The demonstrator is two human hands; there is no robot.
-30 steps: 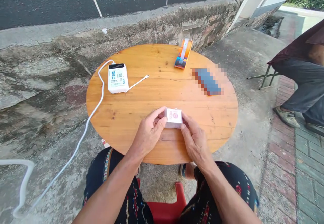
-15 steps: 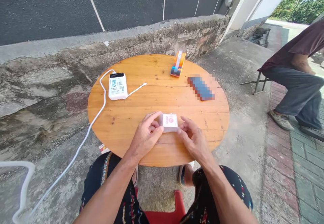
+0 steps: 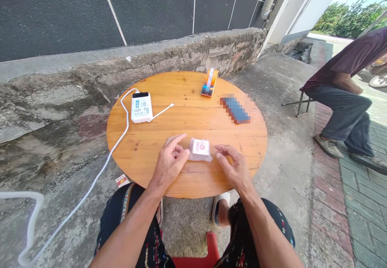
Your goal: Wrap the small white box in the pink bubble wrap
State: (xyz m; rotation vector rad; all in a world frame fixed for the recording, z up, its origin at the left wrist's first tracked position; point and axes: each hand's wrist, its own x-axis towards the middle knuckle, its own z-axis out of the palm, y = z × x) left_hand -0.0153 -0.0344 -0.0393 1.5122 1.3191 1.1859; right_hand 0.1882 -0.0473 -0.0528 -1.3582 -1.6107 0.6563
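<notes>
A small white packet with a red print (image 3: 200,147), in clear wrapping, lies on the round wooden table (image 3: 187,183) near its front edge. Just left of the packet is my left hand (image 3: 172,159), fingers apart and holding nothing, its thumb tip close to the wrapping. On the other side, a small gap from the packet, my right hand (image 3: 232,165) rests with its fingers loosely curled and apart, also holding nothing.
A white power bank (image 3: 141,108) with cables sits at the table's left. Toward the back stands an orange tape dispenser (image 3: 209,83); a blurred dark flat object (image 3: 235,109) lies at the right. A seated person (image 3: 338,86) is farther right.
Both hands have drawn slightly away from the packet, and its wrapping now spreads out more at both sides. The whole view has shifted a little.
</notes>
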